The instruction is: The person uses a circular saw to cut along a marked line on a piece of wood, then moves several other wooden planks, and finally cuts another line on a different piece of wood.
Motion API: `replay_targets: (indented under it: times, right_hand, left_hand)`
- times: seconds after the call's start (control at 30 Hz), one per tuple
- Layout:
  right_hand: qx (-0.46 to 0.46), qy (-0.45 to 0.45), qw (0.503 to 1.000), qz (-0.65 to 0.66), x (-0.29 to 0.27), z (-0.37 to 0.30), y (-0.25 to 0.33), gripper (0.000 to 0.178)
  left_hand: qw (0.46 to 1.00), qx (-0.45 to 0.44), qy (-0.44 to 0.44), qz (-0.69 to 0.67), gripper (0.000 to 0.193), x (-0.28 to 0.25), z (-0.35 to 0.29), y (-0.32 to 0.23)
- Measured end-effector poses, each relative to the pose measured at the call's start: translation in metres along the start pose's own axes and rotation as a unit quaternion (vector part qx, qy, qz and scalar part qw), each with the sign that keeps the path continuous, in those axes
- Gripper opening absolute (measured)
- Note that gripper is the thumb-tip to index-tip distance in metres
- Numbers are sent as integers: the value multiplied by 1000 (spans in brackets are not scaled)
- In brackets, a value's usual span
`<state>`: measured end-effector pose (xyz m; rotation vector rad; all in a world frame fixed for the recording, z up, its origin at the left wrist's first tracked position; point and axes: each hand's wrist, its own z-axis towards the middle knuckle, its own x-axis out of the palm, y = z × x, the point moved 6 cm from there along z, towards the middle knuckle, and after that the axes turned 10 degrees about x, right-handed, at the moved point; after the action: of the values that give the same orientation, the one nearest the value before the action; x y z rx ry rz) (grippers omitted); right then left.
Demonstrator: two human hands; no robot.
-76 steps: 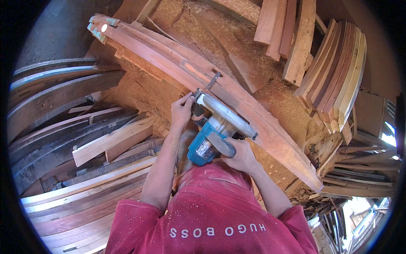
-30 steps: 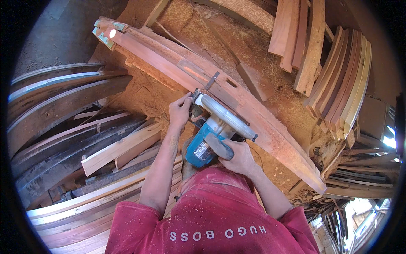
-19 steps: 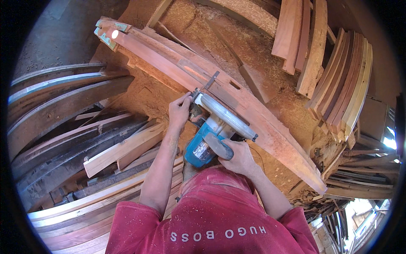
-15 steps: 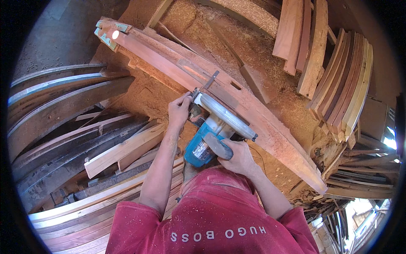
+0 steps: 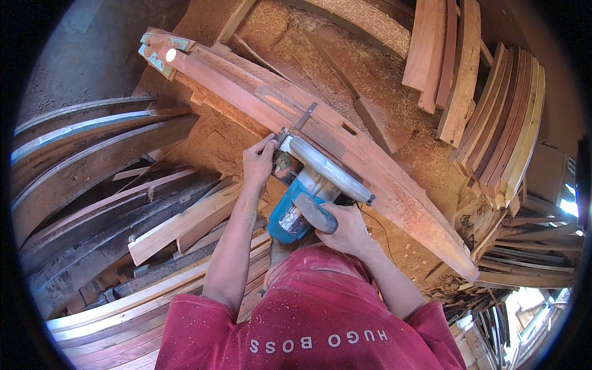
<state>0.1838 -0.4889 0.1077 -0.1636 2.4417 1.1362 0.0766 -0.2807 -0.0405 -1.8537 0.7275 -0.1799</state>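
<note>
A circular saw (image 5: 290, 219) with a blue motor body and a silver blade guard rests across a long reddish plank (image 5: 246, 120), just in front of my chest. My right hand (image 5: 345, 229) is closed around the saw's dark rear handle. At the saw's front left corner, my left hand (image 5: 259, 161) pinches the edge of its base, by a metal guide bar (image 5: 305, 115) that sticks out over the wood. Under the guard, the blade is hidden. Sawdust coats the plank, which has a small dark slot (image 5: 349, 128).
Curved boards (image 5: 80, 154) are stacked at the left, with pale planks (image 5: 154, 296) below them. More curved pieces (image 5: 502, 123) stand at the far right. Shavings and sawdust (image 5: 271, 37) cover the ground behind the plank. A thin cord (image 5: 381, 231) runs right of the saw.
The view has shifted very slightly. My hands keep their hold on the saw, with no clear movement of saw or plank.
</note>
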Motion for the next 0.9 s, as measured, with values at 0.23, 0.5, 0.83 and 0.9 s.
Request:
replay_targets:
  times: [0.23, 0.5, 0.83, 0.9]
  right_hand:
    - [-8, 0, 1000, 8, 0, 8, 14, 37]
    - [0, 9, 1000, 4, 4, 17, 25, 39]
    - [3, 9, 1000, 4, 11, 29, 37, 39]
    - [4, 9, 1000, 4, 12, 31, 39, 38]
  left_hand:
    - [1000, -5, 3, 9, 37, -8, 8, -5]
    - [1000, -10, 14, -6, 37, -19, 18, -9]
    - [1000, -18, 11, -11, 38, -33, 30, -8]
    - [1000, -18, 8, -15, 38, -35, 33, -9]
